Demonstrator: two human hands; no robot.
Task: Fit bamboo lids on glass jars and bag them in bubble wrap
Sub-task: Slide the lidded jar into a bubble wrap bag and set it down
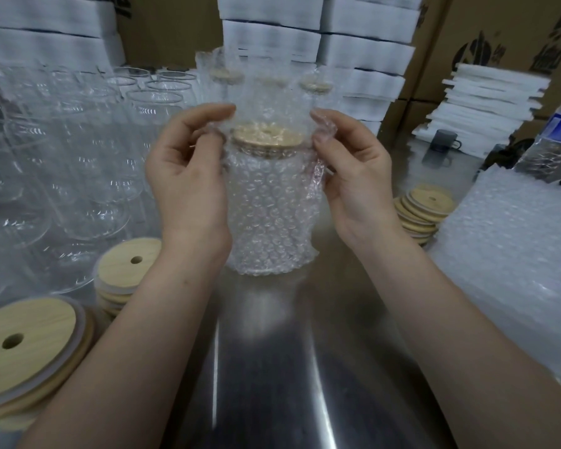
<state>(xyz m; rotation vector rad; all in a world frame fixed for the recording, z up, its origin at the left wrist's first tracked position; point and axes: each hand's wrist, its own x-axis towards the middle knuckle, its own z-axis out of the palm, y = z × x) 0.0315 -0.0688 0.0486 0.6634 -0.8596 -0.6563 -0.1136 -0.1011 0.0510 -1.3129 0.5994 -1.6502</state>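
We are pinching the bag mouth open, left hand at 9 o'clock of the lid, right hand at 3 o'clock. The lidded jar is sitting inside it, mid tabletop. Bagging is seemingly finishing; next we are likely folding the mouth shut over the lid.

We see a glossy brushed-metal table, clear bubbled plastic bag, pale matt wooden lids, and shiny clear glass jars.
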